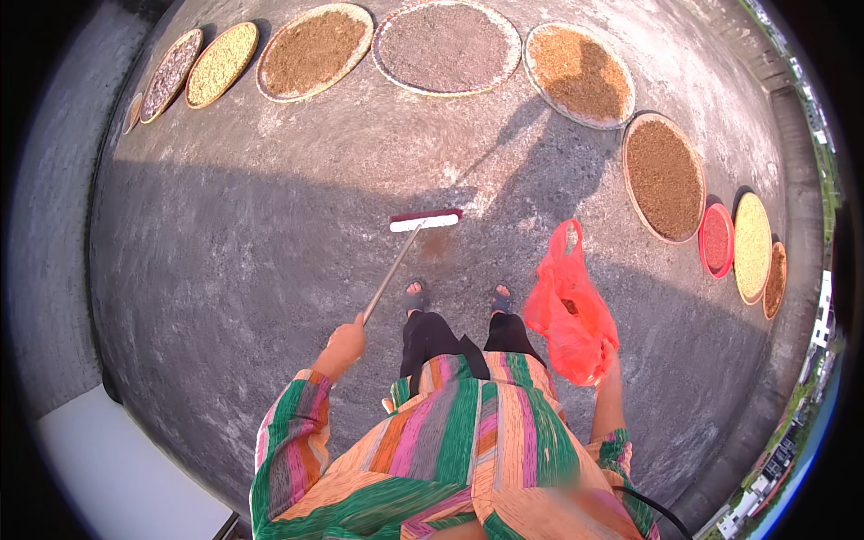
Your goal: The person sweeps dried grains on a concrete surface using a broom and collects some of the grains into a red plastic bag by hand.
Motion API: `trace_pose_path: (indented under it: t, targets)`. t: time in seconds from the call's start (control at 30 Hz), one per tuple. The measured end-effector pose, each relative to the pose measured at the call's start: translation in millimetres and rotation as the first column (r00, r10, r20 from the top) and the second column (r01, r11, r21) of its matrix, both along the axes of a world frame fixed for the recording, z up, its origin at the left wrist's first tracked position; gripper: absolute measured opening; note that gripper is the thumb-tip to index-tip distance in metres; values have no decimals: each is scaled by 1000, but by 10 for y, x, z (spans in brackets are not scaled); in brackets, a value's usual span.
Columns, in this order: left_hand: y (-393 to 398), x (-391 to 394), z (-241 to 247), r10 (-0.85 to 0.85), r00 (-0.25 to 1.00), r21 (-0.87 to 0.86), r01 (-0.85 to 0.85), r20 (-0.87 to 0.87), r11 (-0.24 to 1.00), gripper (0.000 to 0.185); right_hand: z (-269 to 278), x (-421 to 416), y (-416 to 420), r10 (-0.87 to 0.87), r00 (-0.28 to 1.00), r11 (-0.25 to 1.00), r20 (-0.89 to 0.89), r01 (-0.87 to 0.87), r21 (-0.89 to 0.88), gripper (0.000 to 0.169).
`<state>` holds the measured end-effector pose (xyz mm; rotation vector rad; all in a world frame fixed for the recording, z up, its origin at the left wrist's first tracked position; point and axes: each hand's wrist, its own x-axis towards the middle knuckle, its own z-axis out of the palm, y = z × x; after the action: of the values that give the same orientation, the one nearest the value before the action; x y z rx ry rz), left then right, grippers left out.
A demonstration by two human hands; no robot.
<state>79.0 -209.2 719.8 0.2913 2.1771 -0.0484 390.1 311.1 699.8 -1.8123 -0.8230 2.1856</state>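
Note:
My left hand [345,345] grips the end of a long broom handle [393,273]. The push broom's white head [425,221], with dark red bristles, rests on the concrete ahead of my feet. A small patch of brown debris [437,244] lies just on the near side of it. In my right hand [609,366], partly covered by plastic, is a translucent red plastic bag [574,310] with its loop handle sticking up. Something dark brown shows through an opening in the bag.
Round trays of drying material arc around me, including a grey-brown one [447,47], an orange one [579,75], a brown one [663,179] and a yellow one [221,65]. A red tray [716,241] is at right. Low parapets [800,175] edge the concrete floor [270,223].

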Motion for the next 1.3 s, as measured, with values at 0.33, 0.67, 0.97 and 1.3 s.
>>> trace_pose_path:
  t: [0.33,0.67,0.97,1.3]
  targets:
    - [81,-1170,-1043,-90,995,204,83,29,976,37,585,101,-1853,-235,969,971,-79,231,-64,37]
    - [-602,-1184,-206,-131,977,96,116,169,989,45,177,400,-2407,-346,923,938,-168,344,-41,36]
    - [-393,-1414,-244,-307,951,163,307,-27,938,43,211,359,-2601,-365,930,931,-50,365,-11,30]
    - [161,-1461,-916,-432,901,192,430,-33,882,39,139,544,-2546,-391,913,920,-114,385,-75,29]
